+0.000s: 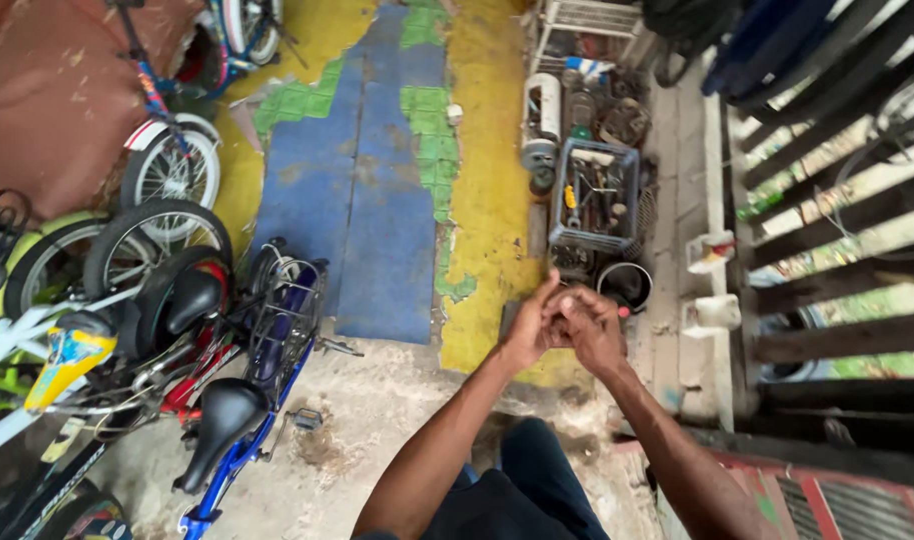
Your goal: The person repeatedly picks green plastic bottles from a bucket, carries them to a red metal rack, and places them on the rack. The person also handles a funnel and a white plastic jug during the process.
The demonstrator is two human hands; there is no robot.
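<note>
My left hand (530, 328) and my right hand (591, 328) meet in front of me, fingers pressed together around something small that I cannot make out. Both forearms reach forward from the bottom of the head view, above my dark trousers (522, 480). Just beyond the hands sits a dark round pot (624, 284), and past it a blue wire crate (595, 195) full of tools.
Several bicycles (177, 330) lean together at the left, a blue one nearest. The floor (377, 200) is worn blue, green and yellow paint. Metal parts and a white canister (542, 120) lie by the crate. A dark slatted fence (837, 200) runs along the right.
</note>
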